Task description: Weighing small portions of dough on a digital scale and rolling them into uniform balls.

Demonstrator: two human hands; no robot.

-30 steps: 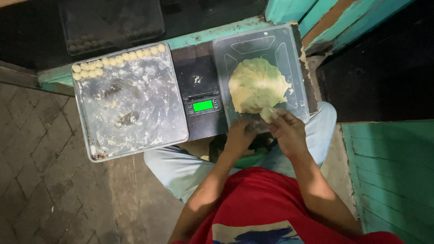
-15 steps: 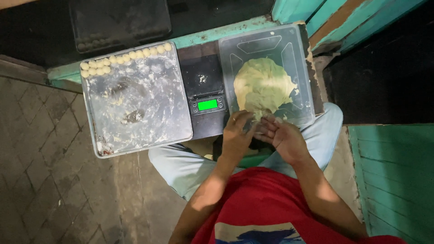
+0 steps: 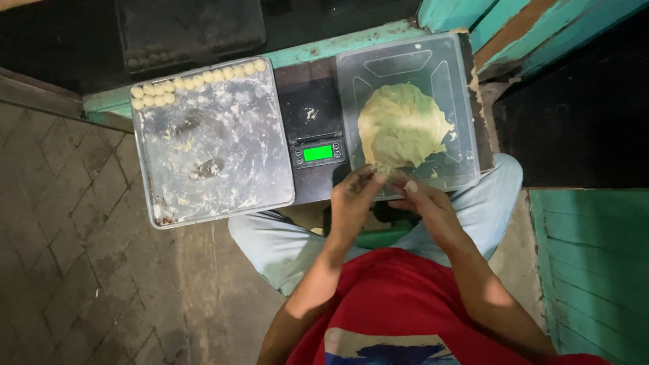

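Note:
A big pale yellow lump of dough (image 3: 404,126) lies on a clear plastic tray (image 3: 446,61) at the right. My left hand (image 3: 353,200) and my right hand (image 3: 422,201) meet at the dough's near edge, fingers pinched together on a small piece of it. To the left of the tray stands a small black digital scale (image 3: 312,128) with a lit green display. Further left is a floured metal tray (image 3: 223,155) with a row of small dough balls (image 3: 196,80) along its far edge.
The trays and scale rest on a narrow teal-edged bench (image 3: 338,42). A dark tray (image 3: 189,27) sits behind it. Grey paving (image 3: 61,257) lies at the left, teal wooden boards (image 3: 595,270) at the right. My knees in light trousers are under the bench.
Both hands have stayed at the dough's near edge, working a small piece between the fingers. The view shifted slightly; the dough lump has barely changed shape.

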